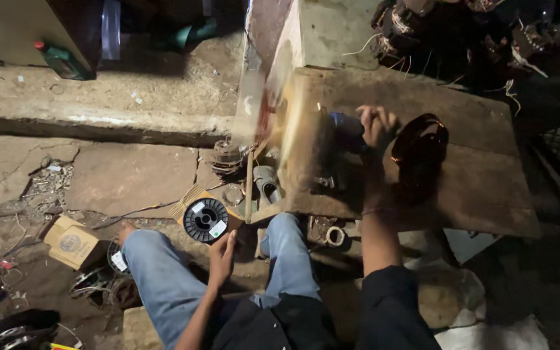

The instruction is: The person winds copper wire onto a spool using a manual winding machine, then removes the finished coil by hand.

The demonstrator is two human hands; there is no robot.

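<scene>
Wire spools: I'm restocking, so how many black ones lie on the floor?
2 for certain: one black spool on a cardboard flap beside the left hand, and another spool half hidden behind the left knee. The dark clutter at lower left may hide more.

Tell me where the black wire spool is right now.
In the head view, the black wire spool sits on a cardboard piece on the floor, lower left of the wooden bench, just above the left hand and between the knees.

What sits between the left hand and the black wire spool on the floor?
Nothing visible. The left hand hangs just right of and below the black wire spool, with no object across the small gap. The right hand is up on the wooden bench.
</scene>
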